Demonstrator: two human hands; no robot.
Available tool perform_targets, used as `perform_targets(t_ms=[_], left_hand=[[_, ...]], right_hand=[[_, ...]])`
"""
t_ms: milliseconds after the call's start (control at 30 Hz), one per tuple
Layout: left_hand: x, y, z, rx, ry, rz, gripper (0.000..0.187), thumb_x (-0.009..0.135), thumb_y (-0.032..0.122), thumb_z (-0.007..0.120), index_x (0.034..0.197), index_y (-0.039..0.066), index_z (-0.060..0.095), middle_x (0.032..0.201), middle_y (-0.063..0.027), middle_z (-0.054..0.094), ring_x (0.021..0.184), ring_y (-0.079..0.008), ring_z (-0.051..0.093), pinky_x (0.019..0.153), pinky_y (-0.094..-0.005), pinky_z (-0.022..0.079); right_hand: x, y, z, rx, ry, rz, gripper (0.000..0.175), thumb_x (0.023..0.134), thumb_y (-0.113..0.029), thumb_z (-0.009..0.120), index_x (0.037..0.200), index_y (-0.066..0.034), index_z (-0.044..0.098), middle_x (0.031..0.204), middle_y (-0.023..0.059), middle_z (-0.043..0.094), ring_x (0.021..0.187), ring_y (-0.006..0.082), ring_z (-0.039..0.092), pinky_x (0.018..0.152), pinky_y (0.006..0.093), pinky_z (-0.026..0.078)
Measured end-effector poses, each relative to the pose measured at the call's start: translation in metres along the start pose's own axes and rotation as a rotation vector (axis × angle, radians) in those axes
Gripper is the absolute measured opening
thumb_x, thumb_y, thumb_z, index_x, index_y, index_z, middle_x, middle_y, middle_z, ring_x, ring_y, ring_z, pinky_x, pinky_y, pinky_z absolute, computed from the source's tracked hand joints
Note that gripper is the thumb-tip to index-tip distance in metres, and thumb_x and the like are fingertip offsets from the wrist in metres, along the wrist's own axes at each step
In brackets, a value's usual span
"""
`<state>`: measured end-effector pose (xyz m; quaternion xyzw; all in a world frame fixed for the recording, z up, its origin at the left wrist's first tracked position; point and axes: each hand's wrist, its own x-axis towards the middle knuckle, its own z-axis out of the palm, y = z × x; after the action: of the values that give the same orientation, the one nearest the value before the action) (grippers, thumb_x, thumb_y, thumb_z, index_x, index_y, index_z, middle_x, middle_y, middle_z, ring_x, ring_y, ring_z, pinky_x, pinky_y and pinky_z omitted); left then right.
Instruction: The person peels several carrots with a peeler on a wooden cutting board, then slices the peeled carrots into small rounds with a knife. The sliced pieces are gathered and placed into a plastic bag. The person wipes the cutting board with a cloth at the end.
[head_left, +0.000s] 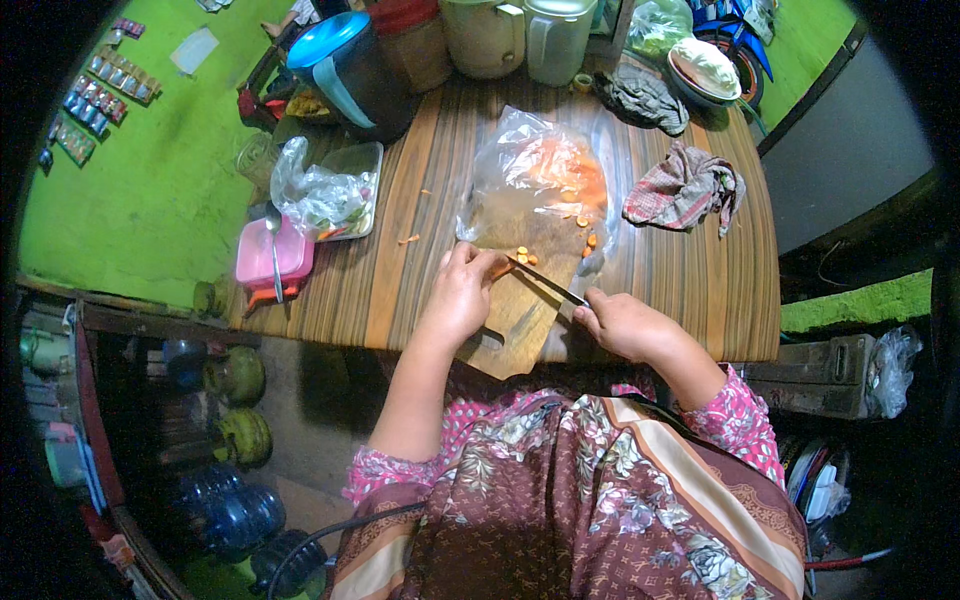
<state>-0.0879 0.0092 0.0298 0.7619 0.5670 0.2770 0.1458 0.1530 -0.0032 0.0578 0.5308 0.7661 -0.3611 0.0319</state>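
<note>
My left hand (466, 279) grips a carrot piece (502, 269) against a wooden cutting board (517, 315); most of the piece is hidden by the fingers. In my right hand (626, 321) is the handle of a kitchen knife (549, 280), its blade reaching left to the carrot. Small carrot slices (523, 255) lie on the board just past the blade, and more rest near its right edge. A clear plastic bag (517, 154) with orange pieces inside covers the board's far end. The board's handle end, with a slot, juts over the near table edge.
A pink container (274, 255) with a spoon (274, 244) on it and a clear plastic tub (360, 187) stand left. A checked cloth (684, 187) lies right. Along the back are a blue-lidded pitcher (352, 79), more lidded vessels, a grey cloth (646, 97) and a bowl (705, 71).
</note>
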Motion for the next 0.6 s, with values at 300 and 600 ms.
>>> perform_targets(t_ms=[300, 600], left_hand=[[0.004, -0.009, -0.003, -0.073, -0.109, -0.034, 0.03, 0.071, -0.005, 0.064, 0.099, 0.003, 0.06, 0.098, -0.0151, 0.058, 0.097, -0.0356, 0.055, 0.085, -0.042, 0.046], [0.004, -0.01, -0.002, -0.073, -0.079, -0.028, 0.027, 0.07, -0.001, 0.067, 0.095, 0.004, 0.06, 0.092, -0.014, 0.059, 0.092, -0.035, 0.056, 0.082, -0.0413, 0.046]], right_hand=[[0.005, -0.002, 0.003, 0.021, -0.048, 0.017, 0.044, 0.097, -0.036, 0.039, 0.106, 0.0053, 0.049, 0.092, 0.0319, 0.061, 0.09, 0.0483, 0.057, 0.081, 0.0526, 0.043], [0.004, -0.009, 0.005, 0.016, -0.056, 0.035, 0.044, 0.097, -0.036, 0.038, 0.106, 0.0052, 0.05, 0.092, 0.0321, 0.061, 0.09, 0.048, 0.057, 0.082, 0.0528, 0.044]])
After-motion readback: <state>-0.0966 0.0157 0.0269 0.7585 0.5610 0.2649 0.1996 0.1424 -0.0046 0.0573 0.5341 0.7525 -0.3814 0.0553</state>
